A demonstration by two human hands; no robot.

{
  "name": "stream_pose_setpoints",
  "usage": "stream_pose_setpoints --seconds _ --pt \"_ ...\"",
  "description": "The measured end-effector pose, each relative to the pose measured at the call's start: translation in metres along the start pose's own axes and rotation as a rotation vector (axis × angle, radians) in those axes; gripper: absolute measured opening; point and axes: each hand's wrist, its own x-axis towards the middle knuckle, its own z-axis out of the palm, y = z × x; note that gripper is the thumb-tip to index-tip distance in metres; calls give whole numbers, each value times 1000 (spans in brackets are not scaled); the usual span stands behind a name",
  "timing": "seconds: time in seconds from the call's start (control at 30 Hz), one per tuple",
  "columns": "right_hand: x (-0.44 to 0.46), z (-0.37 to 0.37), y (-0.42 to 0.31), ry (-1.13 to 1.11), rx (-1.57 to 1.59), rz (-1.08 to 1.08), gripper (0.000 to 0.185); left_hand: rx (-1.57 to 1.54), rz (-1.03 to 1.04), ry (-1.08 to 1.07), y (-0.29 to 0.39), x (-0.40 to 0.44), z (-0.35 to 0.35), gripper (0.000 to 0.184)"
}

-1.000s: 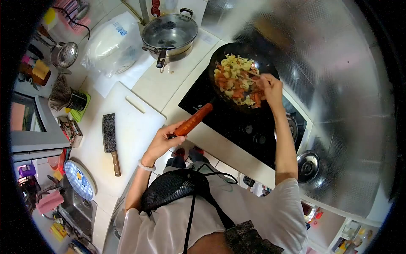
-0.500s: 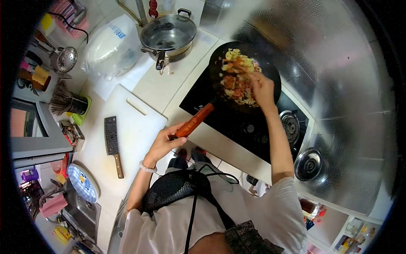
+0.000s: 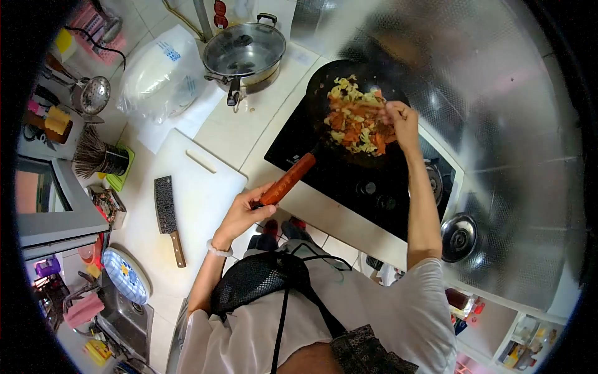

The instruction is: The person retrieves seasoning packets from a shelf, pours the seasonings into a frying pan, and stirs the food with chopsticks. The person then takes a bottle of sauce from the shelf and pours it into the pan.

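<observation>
A dark wok (image 3: 319, 84) sits on the black stove, holding chopped food (image 3: 355, 128) in yellow and orange-red pieces. Its reddish-brown wooden handle (image 3: 289, 179) points toward me, and my left hand (image 3: 240, 215) is closed round the end of it. Over the right side of the wok, my right hand (image 3: 403, 124) is closed on a brown wooden spatula (image 3: 372, 107). The spatula reaches left into the food, where its far end is hard to make out.
Left of the stove, a cleaver (image 3: 167, 215) lies on a white cutting board (image 3: 208, 181). A glass-lidded pot (image 3: 246, 56) and a plastic bag (image 3: 159, 78) stand behind the board. A blue-patterned plate (image 3: 126, 274) rests by the sink (image 3: 128, 318). A second burner (image 3: 433, 181) is at right.
My right hand has moved right and slightly up with the spatula. The food has shifted and turned, with more orange-red pieces on the right. My left hand stays on the wok's handle.
</observation>
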Motion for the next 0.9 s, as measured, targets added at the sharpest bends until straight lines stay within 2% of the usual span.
stream_pose_setpoints --seconds 0.03,0.07,0.1,0.17,0.27,0.37,0.4,0.53,0.63,0.7,0.8,0.83,0.9 --pt "-9 -6 -17 -131 31 86 25 -2 -5 -16 0 1 -1 55" --pt "-15 -11 -29 -125 0 127 25 -2 -3 -19 1 1 -1 55" --pt "-19 -21 -40 -93 -139 35 23 -13 2 -18 1 1 -1 55" --pt "-29 -42 -69 14 -1 120 21 -20 7 -27 3 1 -1 55" --pt "-35 -64 -62 215 -15 78 23 7 30 -28 3 3 -3 56" --pt "-51 -77 -24 220 -121 112 21 -11 12 -37 -1 4 -6 55" --pt "-61 -69 -25 219 20 136 20 2 19 -41 -1 4 -6 55" --pt "-72 -15 -42 212 209 239 19 25 13 -63 1 5 -7 56" --pt "-57 22 -46 247 362 216 23 45 16 -57 3 6 -7 56" --pt "-42 28 -29 294 460 78 25 60 34 -45 -2 6 -6 58" --pt "-29 9 -15 405 458 -14 25 59 48 -27 -2 6 -5 60" --pt "-27 1 -8 457 350 19 24 48 42 -34 -2 5 -6 60" --pt "-30 -10 5 436 98 -63 25 42 39 -36 -3 5 -6 60"
